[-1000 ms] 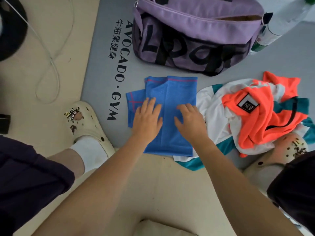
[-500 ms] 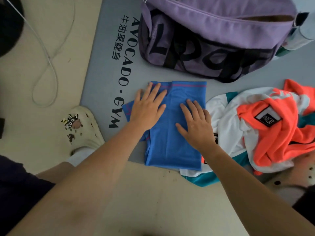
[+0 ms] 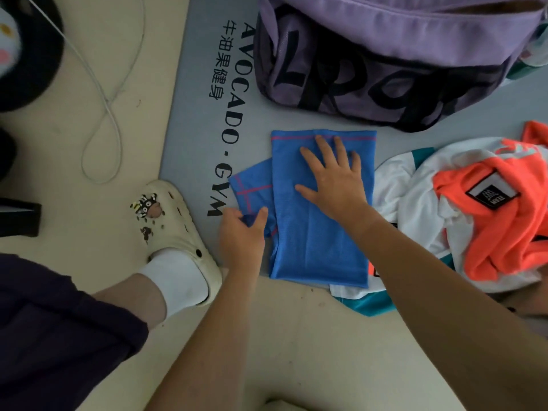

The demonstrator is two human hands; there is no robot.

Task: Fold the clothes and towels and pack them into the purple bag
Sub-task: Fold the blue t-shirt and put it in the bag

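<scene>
A blue cloth with thin red lines (image 3: 314, 244) lies partly folded on the grey mat, just below the purple bag (image 3: 394, 54). My right hand (image 3: 335, 176) presses flat on the cloth's folded middle, fingers spread. My left hand (image 3: 241, 229) pinches the near corner of the flap that sticks out to the left. An orange, white and teal garment (image 3: 486, 221) lies crumpled to the right, its edge tucked under the blue cloth.
The grey gym mat (image 3: 201, 120) carries black lettering. My left foot in a cream clog (image 3: 178, 232) stands at the mat's edge. A thin white cable (image 3: 103, 93) loops on the beige floor, and a dark round object (image 3: 26, 54) sits at top left.
My left hand slid off the cloth's top and down to the left flap, taking hold of its corner. My right hand moved up toward the cloth's centre.
</scene>
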